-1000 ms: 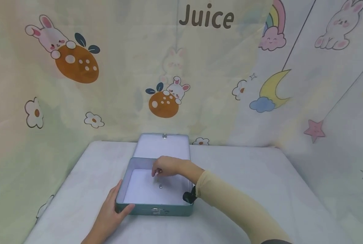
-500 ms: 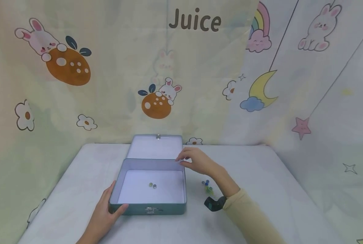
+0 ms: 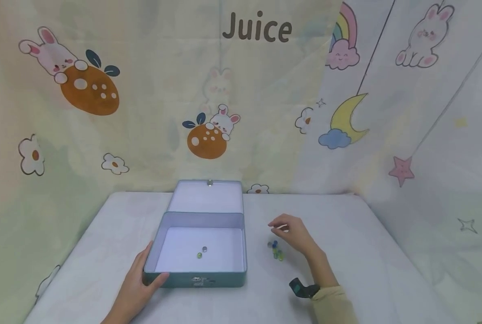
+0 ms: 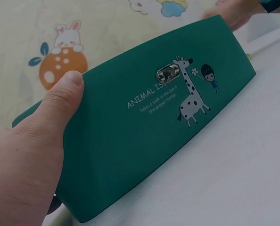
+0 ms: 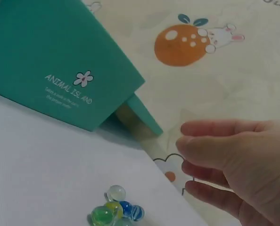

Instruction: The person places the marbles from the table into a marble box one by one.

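Note:
A green tin box stands on the table with its lid swung back. My left hand grips its front left corner, thumb against the front wall and fingers along the left side. Inside lie a green marble and a clear marble, slightly apart. To the right of the box, my right hand hovers above a small cluster of glass marbles, mostly green, blue and clear. Its fingers are loosely bent, with nothing between them in the right wrist view.
A white cloth covers the table. Behind and beside it hangs a printed curtain with rabbits and flowers. A dark wrist camera sits on my right wrist.
My right hand has come out of the box and moved right, over the marbles. The green marble, set down inside, has rolled towards the front. My left hand keeps its hold.

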A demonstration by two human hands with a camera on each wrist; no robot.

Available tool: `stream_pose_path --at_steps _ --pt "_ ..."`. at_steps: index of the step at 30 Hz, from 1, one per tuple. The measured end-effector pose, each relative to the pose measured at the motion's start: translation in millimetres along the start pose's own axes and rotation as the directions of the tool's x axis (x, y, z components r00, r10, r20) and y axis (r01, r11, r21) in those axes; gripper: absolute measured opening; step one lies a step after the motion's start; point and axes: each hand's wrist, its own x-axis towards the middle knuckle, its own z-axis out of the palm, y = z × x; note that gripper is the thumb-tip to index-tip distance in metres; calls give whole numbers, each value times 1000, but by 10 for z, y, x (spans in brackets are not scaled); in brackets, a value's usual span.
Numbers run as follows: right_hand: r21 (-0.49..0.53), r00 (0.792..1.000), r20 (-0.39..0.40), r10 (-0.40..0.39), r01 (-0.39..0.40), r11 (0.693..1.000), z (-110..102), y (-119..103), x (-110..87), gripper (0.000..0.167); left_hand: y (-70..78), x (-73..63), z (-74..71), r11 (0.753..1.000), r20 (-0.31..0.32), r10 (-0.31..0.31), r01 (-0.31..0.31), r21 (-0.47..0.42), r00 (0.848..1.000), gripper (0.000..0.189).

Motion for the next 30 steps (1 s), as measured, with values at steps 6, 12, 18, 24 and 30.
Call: stream_pose_path --at_steps 6,12,18,24,30 --pt "-18 986 119 114 -113 993 52 213 -112 11 -3 -36 5 999 37 -35 34 40 999 92" --pt "-42 981 171 90 -84 996 107 312 -147 14 -8 -41 -25 998 50 -38 35 59 998 92" --pt "-71 976 198 89 -76 995 116 345 -96 17 18 -20 -40 997 45 -36 33 68 998 93" --pt "-103 981 183 62 -43 994 63 350 -74 15 65 28 17 997 44 -41 39 64 998 93" --pt "-139 982 180 51 -26 990 71 323 -61 14 64 26 19 998 28 -27 25 65 999 92"
